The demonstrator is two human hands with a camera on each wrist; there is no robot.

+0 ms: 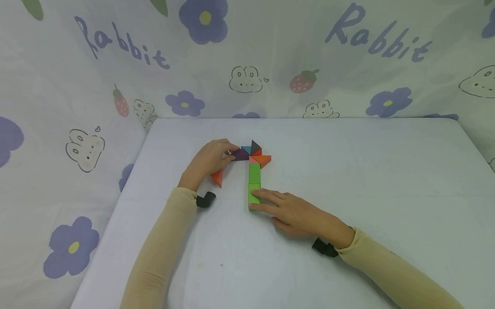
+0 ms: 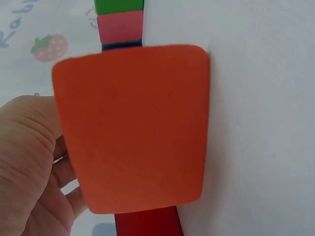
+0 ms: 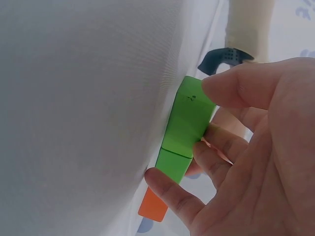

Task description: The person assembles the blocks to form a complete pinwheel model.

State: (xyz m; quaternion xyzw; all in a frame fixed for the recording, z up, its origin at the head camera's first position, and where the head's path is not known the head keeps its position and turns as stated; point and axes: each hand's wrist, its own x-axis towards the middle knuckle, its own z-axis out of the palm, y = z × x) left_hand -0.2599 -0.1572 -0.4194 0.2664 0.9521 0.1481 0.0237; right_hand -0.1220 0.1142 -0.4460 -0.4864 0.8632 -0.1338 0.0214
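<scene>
My left hand (image 1: pixel 210 161) pinches the end of a dark purple block (image 1: pixel 241 155) between thumb and fingertips. An orange triangular block (image 1: pixel 217 177) lies under that hand; an orange block (image 2: pixel 132 130) fills much of the left wrist view. My right hand (image 1: pixel 296 214) rests its fairly straight fingers on the nearer green block (image 1: pixel 254 198). A second green block (image 1: pixel 254 173) joins its far end. Beyond it, a pink piece (image 1: pixel 253 160), an orange piece (image 1: pixel 264 160), a red piece (image 1: pixel 258 152), a dark grey triangle (image 1: pixel 255 147) and a blue piece (image 1: pixel 246 149) fan out together.
The white table (image 1: pixel 376 189) ends at a patterned cloth (image 1: pixel 278 49) at the back and left. Black wrist devices (image 1: pixel 206 199) stick out below both wrists. In the left wrist view, a red piece (image 2: pixel 149 222) shows below the orange block.
</scene>
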